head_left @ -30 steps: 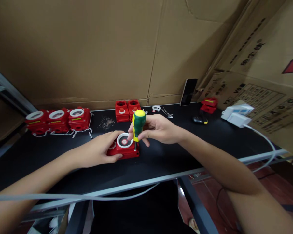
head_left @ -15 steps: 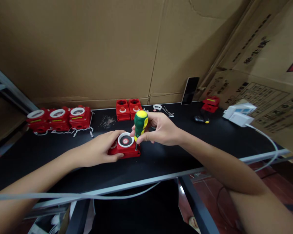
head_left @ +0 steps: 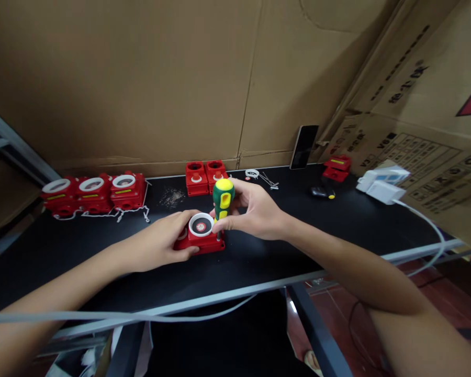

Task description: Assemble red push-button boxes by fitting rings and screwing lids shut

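Observation:
A red housing (head_left: pixel 207 244) with a white ring around a dark round face lies on the black tabletop (head_left: pixel 259 262). My left hand (head_left: pixel 168 238) grips its left end, thumb along the near side and fingers over the far side. In my right hand (head_left: pixel 255 209) is a screwdriver (head_left: pixel 223 199) with a green and yellow handle, held upright between thumb and fingers. Its shaft points down at the right end of the housing, by the corner. The tip and any screw under it are too small to make out.
Three finished-looking red housings (head_left: pixel 92 193) with white cords stand at the left. Two red parts (head_left: pixel 206 178) sit at the back beside a white ring (head_left: pixel 252 173) and thin metal rods (head_left: pixel 270 180). A phone (head_left: pixel 304 147), a black tool (head_left: pixel 321 192) and a white adapter (head_left: pixel 384 191) are rightward.
The screwdriver handle has turned about its axis, and its yellow patches now face me more. My right fingers have shifted slightly around it. My left hand keeps its hold on the housing.

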Available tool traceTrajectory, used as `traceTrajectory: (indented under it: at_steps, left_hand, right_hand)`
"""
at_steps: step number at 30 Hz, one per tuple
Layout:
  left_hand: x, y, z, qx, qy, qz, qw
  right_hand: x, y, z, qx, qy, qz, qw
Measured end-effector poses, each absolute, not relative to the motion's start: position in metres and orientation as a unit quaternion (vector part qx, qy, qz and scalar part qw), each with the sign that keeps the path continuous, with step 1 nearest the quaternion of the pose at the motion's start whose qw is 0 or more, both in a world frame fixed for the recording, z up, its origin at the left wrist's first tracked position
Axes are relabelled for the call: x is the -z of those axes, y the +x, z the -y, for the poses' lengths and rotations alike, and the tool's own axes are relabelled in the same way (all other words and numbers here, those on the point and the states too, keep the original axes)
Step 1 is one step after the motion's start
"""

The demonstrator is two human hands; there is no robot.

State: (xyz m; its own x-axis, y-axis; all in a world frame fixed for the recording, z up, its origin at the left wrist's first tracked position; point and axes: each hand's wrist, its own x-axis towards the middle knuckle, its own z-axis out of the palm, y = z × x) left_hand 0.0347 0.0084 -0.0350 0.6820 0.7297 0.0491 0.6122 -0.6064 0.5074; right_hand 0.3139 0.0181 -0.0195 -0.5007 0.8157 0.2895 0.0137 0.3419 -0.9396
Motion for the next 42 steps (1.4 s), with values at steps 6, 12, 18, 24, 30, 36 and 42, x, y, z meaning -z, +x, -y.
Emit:
traceTrajectory:
  at_steps: [6,12,18,24,30,36,42]
  left_hand:
    - [0.036,0.036,-0.007,-0.134,0.883,-0.386,0.230]
    - [0.039,0.042,0.000,-0.142,0.869,-0.421,0.217]
    - [0.053,0.049,0.015,-0.170,0.855,-0.465,0.153]
    - [0.055,0.053,0.024,-0.129,0.845,-0.508,0.111]
    - [0.046,0.051,0.018,-0.101,0.854,-0.498,0.110]
    - [0.052,0.035,-0.004,-0.118,0.878,-0.444,0.135]
    - [0.059,0.028,-0.013,-0.138,0.914,-0.362,0.121]
  right_hand:
    - [0.021,0.313,-0.018,-0.482,-0.316,0.706,0.411]
    - [0.027,0.309,-0.019,-0.459,-0.343,0.684,0.453]
    - [0.027,0.309,-0.020,-0.438,-0.349,0.685,0.466]
    - [0.027,0.307,-0.014,-0.420,-0.383,0.669,0.479]
    - [0.032,0.299,-0.014,-0.458,-0.343,0.641,0.512]
    - [-0.005,0.328,-0.013,-0.394,-0.291,0.633,0.599]
    - [-0.032,0.412,-0.071,-0.207,-0.405,0.699,0.551]
